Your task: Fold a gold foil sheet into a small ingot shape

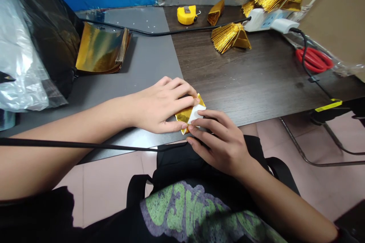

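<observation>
Paper (pixel 184 115), gold and white, lies near the worktop's (pixel 228 79) front edge. Left hand (pixel 168 104) and right hand (pixel 224 140) press it with extended fingers, neither grip clenched. Tape measure (pixel 186 16) sits well beyond.

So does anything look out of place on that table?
Nothing looks broken. The oddest bits are small white scraps strewn across the table's grey part, like litter, and a black cord that passes across the left forearm, where it seems in the way.
</observation>
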The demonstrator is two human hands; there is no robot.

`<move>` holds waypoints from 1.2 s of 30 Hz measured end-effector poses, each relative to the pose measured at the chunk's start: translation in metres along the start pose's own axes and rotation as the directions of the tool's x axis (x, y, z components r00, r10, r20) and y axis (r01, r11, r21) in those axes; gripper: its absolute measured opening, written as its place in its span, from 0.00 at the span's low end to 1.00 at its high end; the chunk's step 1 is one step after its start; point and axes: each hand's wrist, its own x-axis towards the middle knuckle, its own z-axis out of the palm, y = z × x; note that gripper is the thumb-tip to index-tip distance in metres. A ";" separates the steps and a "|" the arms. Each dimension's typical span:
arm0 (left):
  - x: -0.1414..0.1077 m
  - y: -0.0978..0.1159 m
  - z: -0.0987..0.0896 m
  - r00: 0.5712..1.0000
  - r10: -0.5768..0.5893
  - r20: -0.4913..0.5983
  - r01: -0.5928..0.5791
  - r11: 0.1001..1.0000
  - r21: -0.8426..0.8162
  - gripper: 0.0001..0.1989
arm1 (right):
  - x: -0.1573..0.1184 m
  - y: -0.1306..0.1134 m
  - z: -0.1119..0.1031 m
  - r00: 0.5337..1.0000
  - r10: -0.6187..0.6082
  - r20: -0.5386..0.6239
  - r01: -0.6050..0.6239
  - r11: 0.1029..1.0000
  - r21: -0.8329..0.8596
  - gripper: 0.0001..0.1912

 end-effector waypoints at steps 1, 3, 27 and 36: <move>0.000 0.000 0.000 1.000 0.001 0.002 -0.001 1.000 0.004 0.26 | 0.000 0.000 0.000 1.000 -0.005 0.000 0.005 1.000 0.005 0.12; 0.000 -0.001 0.000 1.000 0.003 -0.001 -0.003 1.000 0.003 0.26 | -0.001 0.000 0.000 1.000 -0.009 -0.003 0.010 1.000 0.008 0.12; -0.004 0.005 0.005 1.000 -0.005 -0.007 0.006 1.000 0.029 0.27 | -0.001 -0.009 0.010 0.997 0.062 -0.051 -0.065 0.996 -0.067 0.08; -0.004 0.005 0.007 1.000 -0.004 -0.007 0.004 0.999 0.048 0.28 | 0.013 -0.018 0.004 0.971 0.239 -0.002 -0.239 0.971 -0.002 0.06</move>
